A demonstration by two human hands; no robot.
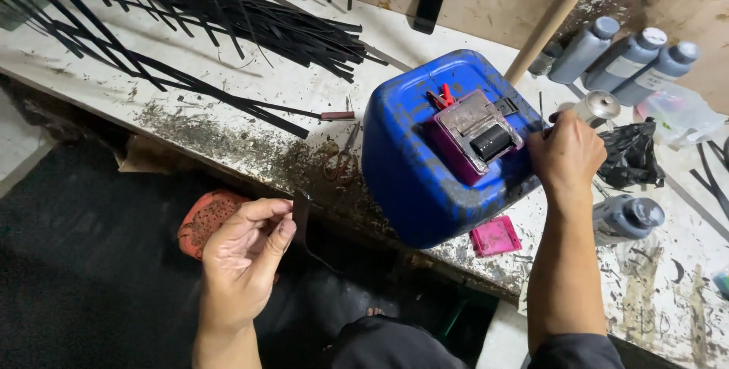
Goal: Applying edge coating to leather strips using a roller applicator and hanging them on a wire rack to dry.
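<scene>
A dark strip (301, 219) was pinched in the left hand (243, 251), off the bench's (250, 141) front edge. The right hand (566, 158) was closed at the device (474, 135) on the blue can (425, 164); its grip could not be told. Feeding seemed in hand; alignment was needed next.

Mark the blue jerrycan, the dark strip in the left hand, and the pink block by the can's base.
blue jerrycan (410, 164): head view, on its bare front face.
dark strip (301, 217): head view, on the part beside the left hand's fingertips.
pink block (495, 235): head view, on its top.

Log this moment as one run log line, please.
left hand: pinching black strip | right hand: at magenta device on blue jerrycan | bench: black strips, scissors
</scene>
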